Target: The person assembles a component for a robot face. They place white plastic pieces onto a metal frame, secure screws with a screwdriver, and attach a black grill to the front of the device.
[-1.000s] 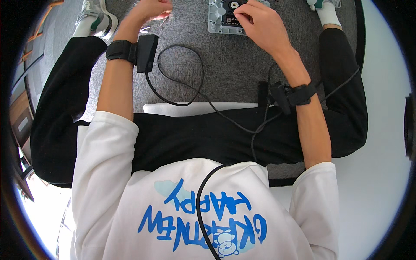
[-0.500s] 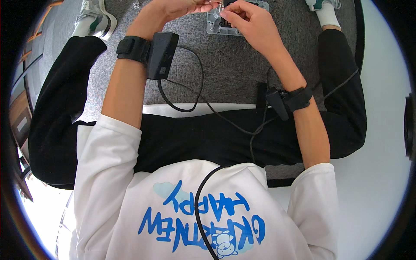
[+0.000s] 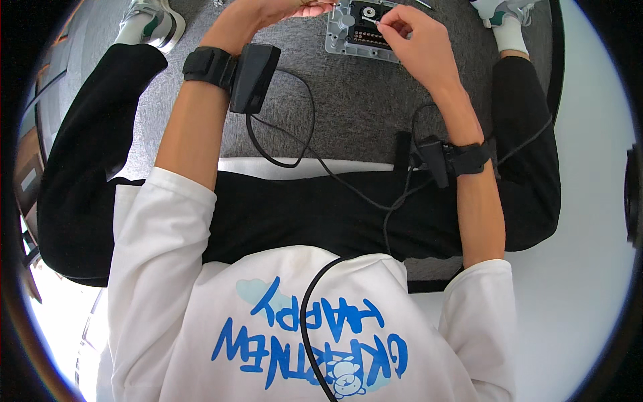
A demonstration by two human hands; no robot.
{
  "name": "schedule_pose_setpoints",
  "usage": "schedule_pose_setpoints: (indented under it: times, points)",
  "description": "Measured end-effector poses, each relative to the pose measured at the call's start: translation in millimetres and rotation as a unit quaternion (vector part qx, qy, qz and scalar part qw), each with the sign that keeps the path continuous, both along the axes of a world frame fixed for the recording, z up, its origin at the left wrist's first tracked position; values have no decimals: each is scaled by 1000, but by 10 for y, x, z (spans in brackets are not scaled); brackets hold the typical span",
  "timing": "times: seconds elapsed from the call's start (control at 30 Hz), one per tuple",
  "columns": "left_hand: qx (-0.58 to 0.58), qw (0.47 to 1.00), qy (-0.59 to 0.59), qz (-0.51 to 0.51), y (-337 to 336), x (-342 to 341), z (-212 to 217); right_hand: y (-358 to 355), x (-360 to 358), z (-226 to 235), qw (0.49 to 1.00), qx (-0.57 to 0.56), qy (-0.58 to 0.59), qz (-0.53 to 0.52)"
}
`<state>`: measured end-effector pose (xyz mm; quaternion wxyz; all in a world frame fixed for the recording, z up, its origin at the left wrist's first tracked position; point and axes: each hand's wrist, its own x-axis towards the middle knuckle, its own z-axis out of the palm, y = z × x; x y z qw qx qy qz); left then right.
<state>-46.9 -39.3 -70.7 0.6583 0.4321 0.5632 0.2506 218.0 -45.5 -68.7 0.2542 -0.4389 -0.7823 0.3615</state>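
A grey metal housing lies on the grey fabric surface at the top of the picture. Its black insert carries a round light disc and rows of small brass-coloured contacts. Over its right part, my right hand is closed, thumb and forefinger pinching a small thin light-coloured piece whose kind I cannot tell. At the housing's left edge is my left hand, cut off by the upper picture edge. Its fingers are curled together, and whatever they hold is hidden.
A thin silver rod lies beyond my right hand. Black boxes are strapped to my left wrist and right wrist, with a black cable looping across my lap. My black-trousered legs flank the grey surface.
My right hand has moved right, away from the left hand, uncovering the insert with its disc and contacts. The housing appears slightly lower and further right in the picture.
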Motion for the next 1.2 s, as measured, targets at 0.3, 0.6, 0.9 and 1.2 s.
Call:
schedule_pose_setpoints:
  times: [0.3, 0.6, 0.9, 1.2]
  points:
    - [1, 1000, -5, 8, 6, -47, -74, -67, 50, -191, 976, 125, -152, 92]
    - [-2, 1000, 4, 2, 22, -30, -62, -63, 67, -231, 967, 160, -182, 77]
    - [-10, 999, 48, 6, 5, -48, -73, -31, 19, -330, 959, 188, -193, 86]
    - [2, 999, 34, -3, -8, -29, -102, -25, 17, -408, 957, 212, -172, 97]
